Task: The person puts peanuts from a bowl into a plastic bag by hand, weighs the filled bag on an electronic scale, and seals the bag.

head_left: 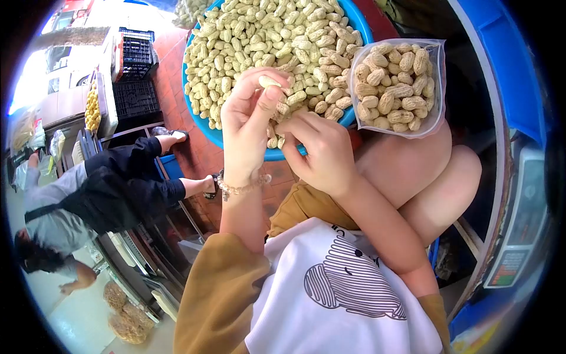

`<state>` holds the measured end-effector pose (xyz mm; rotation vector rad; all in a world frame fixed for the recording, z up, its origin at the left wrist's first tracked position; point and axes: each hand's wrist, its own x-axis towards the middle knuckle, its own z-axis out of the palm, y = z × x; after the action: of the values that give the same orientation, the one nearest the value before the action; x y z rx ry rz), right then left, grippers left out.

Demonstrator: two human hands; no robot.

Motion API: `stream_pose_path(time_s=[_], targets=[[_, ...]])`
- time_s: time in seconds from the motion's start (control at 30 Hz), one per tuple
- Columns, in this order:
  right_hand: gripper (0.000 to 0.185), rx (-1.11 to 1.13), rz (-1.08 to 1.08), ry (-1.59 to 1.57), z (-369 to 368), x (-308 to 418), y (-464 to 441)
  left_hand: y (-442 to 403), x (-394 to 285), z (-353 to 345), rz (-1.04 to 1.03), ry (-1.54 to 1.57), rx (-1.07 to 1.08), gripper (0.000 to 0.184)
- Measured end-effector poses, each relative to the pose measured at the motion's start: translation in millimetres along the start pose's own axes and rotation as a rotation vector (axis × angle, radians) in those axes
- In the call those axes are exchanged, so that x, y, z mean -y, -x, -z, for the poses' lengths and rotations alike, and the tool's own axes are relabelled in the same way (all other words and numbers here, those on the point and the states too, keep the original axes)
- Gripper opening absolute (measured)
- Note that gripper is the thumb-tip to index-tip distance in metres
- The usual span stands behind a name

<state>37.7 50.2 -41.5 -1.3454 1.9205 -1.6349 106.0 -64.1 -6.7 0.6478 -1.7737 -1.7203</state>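
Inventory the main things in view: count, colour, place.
Basin: one, blue, top centre
Peanuts: uncountable, tan, in basin and bag
Bag: one, clear, right of basin
Crates: at least two, black, upper left
Small pieces: many, yellow, upper left
Floor tiles: many, red, around basin
Other person: one, grey and black clothes, left
Bundles: at least two, brown, lower left
Shirt: one, white, brown sleeves, bottom
Left hand: one, bare, pinching a peanut over basin
Right hand: one, bare, beside the left

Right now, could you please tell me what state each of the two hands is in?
Left hand: closed, holding a peanut.
Right hand: partly curled; whether it holds anything cannot be told.
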Motion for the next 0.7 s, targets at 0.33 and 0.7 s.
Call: stream_pose_path(time_s=[0.33, 0.7], targets=[[0.012, 0.071, -0.008, 0.023, 3, 0, 0, 2, -4, 7, -0.090, -0.175, -0.118, 0.010], [0.015, 0.063, -0.085, -0.035, 3, 4, 1, 15, -13, 3, 0.028, 0.379, -0.041, 0.010]])
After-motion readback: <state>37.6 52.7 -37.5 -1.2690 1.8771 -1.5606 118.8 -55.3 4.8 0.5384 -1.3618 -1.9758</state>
